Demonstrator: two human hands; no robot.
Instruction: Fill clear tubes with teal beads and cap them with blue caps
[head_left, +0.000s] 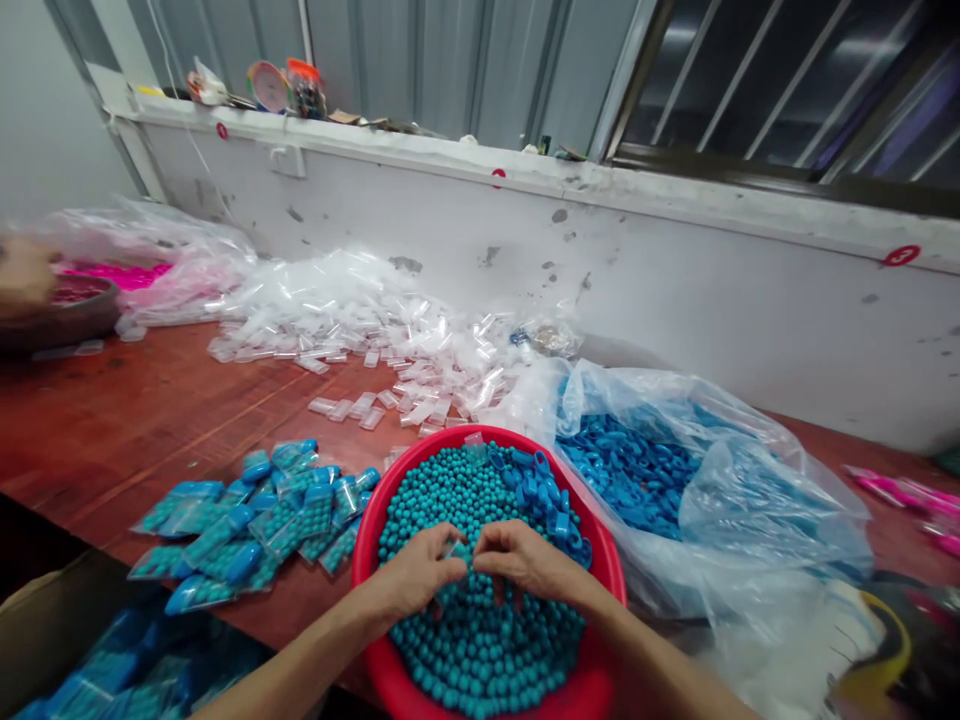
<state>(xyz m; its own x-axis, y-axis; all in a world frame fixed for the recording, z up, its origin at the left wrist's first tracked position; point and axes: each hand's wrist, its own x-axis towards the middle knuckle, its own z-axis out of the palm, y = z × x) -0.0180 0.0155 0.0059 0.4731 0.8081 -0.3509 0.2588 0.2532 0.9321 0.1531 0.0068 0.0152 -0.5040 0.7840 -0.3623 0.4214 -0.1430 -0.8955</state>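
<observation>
Over a red basin (619, 580) full of small teal beads (472, 655), my two hands work close together. My left hand (426, 572) is closed on a small clear plastic case (454, 549), mostly hidden by the fingers. Just right of it, my right hand (525, 560) is pinched, its fingertips near the case; whatever they hold is too small to make out. Several blue plastic caps (544, 490) lie on the beads at the basin's upper right. Another clear case (475, 446) rests at the far rim.
Filled bead cases with blue caps (255, 520) are heaped left of the basin. Behind lies a pile of clear cases (360, 310). A plastic bag of blue caps (637, 470) stands at right. At far left, another person's hand (26, 275) is over a dark bowl (82, 310).
</observation>
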